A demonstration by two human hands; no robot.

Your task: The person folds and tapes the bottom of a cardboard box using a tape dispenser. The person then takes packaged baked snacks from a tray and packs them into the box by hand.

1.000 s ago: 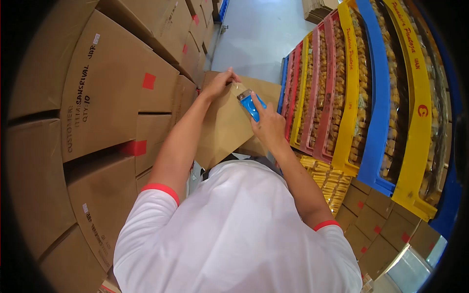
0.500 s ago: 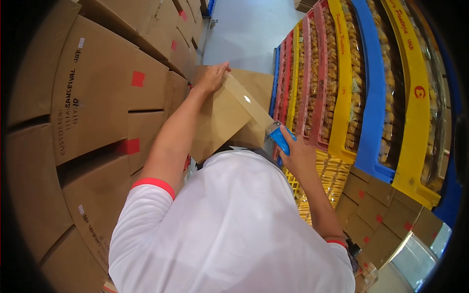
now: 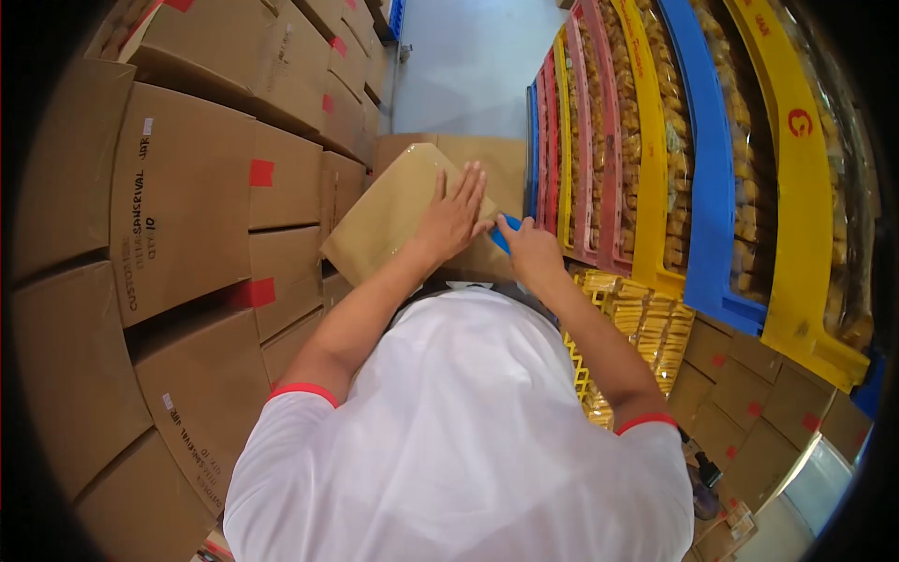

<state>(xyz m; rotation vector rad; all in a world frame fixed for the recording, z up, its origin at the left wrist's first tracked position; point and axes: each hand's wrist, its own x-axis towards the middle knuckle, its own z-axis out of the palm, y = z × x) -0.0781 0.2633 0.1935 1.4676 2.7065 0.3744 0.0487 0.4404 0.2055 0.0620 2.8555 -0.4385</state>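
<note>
A brown cardboard box [image 3: 375, 220] sits in front of me at an angle. My left hand [image 3: 453, 214] lies flat on its upper face near the right edge, fingers spread. Clear tape shows along that edge, partly hidden under the hand. My right hand [image 3: 532, 248] is closed round the blue handle of a tape dispenser [image 3: 506, 233], held against the box's right side. The dispenser's front end is hidden. Behind and to the right, another cardboard surface [image 3: 501, 169] shows beneath the box.
Stacked cardboard boxes [image 3: 183, 206] with red labels line the left side. At the right rise stacked yellow, blue and red crates [image 3: 707, 187] filled with packed goods. A yellow crate [image 3: 637, 323] stands low beside my right arm. Grey floor [image 3: 459, 70] lies ahead.
My left hand has come from the box's far corner down onto its face. My right hand has moved the dispenser up and left to the box edge; the stretched tape now lies along the box.
</note>
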